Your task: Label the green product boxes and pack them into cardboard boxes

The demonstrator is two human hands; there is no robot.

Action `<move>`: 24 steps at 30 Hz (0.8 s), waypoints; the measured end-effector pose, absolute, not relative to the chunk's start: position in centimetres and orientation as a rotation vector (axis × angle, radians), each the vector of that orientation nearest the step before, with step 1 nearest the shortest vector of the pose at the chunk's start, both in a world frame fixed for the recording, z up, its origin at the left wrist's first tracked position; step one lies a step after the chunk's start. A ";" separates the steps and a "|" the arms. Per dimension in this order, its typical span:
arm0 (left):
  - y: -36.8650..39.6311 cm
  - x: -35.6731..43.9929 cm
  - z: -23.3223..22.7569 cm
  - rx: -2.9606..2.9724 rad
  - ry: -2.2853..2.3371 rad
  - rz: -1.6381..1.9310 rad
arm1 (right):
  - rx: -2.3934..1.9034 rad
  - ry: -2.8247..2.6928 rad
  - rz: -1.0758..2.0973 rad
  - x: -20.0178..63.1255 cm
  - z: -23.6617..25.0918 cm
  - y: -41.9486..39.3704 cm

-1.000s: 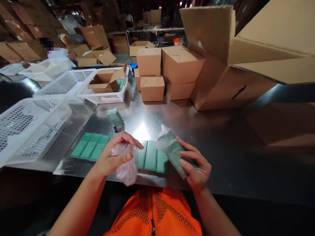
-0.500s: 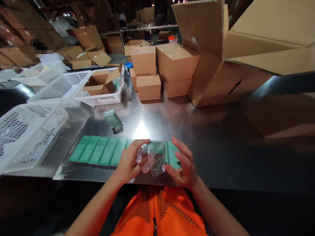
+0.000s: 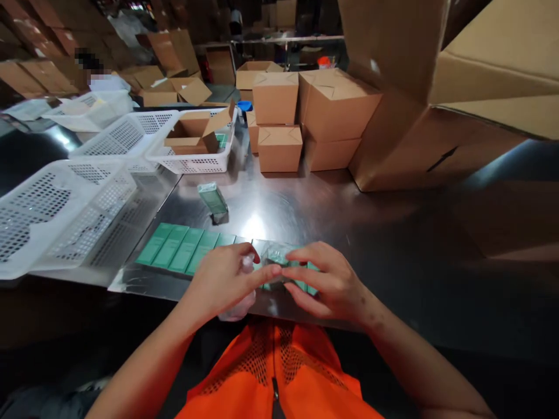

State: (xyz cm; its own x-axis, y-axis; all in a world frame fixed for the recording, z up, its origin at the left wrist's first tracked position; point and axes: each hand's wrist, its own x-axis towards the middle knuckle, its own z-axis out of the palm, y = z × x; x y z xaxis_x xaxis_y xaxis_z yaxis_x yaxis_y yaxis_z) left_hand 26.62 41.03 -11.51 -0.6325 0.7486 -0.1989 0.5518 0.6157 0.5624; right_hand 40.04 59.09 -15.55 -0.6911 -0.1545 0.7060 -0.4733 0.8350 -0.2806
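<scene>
My left hand [image 3: 225, 276] is curled around crumpled clear plastic film [image 3: 239, 308], which hangs below the palm; its thumb reaches right. My right hand [image 3: 325, 279] has its fingertips and thumb closed at the side of a small green box in clear wrap [image 3: 275, 256]. Both hands work just above a row of flat green boxes [image 3: 177, 247] lying side by side along the near table edge; the hands cover part of that row. Beyond it, a pair of wrapped green boxes [image 3: 212, 199] stands tilted on the metal table [image 3: 340, 221].
White perforated baskets [image 3: 94, 224] line the left side, one with an open carton [image 3: 187, 137] inside. Closed brown cartons [image 3: 279, 148] are stacked at the back. A large open carton [image 3: 393, 139] stands at the right. Another person [image 3: 98, 81] is at the far left.
The film has gathered into my left hand and moved left and down. My right hand has closed from spread fingers onto the wrapped box. The view has shifted slightly.
</scene>
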 end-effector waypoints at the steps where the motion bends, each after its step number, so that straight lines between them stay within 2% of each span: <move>1: 41.4 26.5 -11.7 1.055 2.445 0.597 | 0.368 -2.308 0.652 40.1 -15.4 58.8; 6: 42.5 25.7 -13.2 1.109 2.443 0.661 | -0.066 -2.245 0.770 39.8 -15.6 57.6; 11: 42.9 25.2 -14.2 1.121 2.335 1.117 | -0.281 -2.282 1.029 39.4 -15.6 57.2; 19: 44.1 24.6 -16.1 0.363 1.750 1.507 | -0.438 -2.188 1.593 39.4 -16.6 57.8; 24: 44.3 24.3 -17.3 0.195 1.452 1.517 | -0.467 -2.157 1.713 39.2 -17.5 58.0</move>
